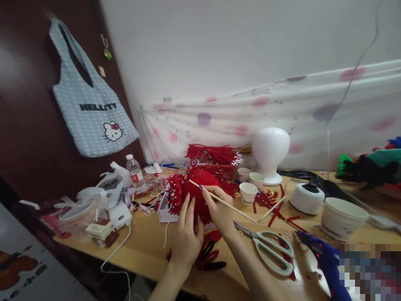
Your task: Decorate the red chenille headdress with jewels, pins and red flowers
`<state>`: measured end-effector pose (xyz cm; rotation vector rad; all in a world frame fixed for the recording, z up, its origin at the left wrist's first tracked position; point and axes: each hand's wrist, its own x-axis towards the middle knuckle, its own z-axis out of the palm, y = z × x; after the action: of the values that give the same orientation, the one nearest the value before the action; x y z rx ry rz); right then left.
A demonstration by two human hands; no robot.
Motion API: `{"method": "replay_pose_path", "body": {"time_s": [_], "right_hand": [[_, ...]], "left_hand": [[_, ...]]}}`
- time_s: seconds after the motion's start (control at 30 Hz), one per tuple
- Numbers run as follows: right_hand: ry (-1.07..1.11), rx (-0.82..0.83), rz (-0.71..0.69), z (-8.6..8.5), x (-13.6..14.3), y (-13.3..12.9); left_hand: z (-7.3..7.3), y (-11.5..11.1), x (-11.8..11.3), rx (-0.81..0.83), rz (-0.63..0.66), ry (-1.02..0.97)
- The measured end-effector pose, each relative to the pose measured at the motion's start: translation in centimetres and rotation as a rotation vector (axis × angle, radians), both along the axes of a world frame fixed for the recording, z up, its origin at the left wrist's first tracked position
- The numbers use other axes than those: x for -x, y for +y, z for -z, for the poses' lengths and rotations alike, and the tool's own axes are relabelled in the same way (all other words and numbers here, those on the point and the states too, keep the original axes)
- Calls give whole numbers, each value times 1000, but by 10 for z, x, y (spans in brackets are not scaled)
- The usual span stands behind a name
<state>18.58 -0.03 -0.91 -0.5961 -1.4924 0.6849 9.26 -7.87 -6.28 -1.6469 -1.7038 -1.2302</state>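
Observation:
A red fuzzy headpiece [205,175], trimmed with beads and round gem-like ornaments, sits on the table before me. My left hand [188,234] steadies its near left side, fingertips on the red material and thumb tucked close by. In my right hand [221,209] a thin wooden stick [233,204] is pinched like a pen. The stick's far tip meets the headpiece near a small gem ornament [185,177]; whether it touches cannot be made out. White-beaded strands [175,200] hang at the left side, over a white box [164,211].
Scissors [274,251] and a blue glue gun [322,251] lie to the right. Behind are small cups [248,193], a white foam head [271,150] and a red basket [219,170]. A bottle [134,171] and a white charger [120,215] with a cable stand left.

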Motion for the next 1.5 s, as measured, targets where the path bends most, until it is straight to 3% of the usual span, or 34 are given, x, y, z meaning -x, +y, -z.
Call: {"method": "replay_pose_path", "body": {"time_s": [0.43,0.7,0.97,1.27,1.5], "right_hand": [[-69,27,-4,6,4,1],[-83,9,-9,1,3,-2],[-76,-6,18,6,7,0],[-143,-28,-39,-12,0,13],[-173,-16,-37,-5,-4,10]], "left_hand": [[25,3,3,10,29,-38],[22,2,2,26,68,-95],[27,7,5,-102,71,-47],[30,8,5,-105,68,-27],[29,7,4,-89,68,-48]]}}
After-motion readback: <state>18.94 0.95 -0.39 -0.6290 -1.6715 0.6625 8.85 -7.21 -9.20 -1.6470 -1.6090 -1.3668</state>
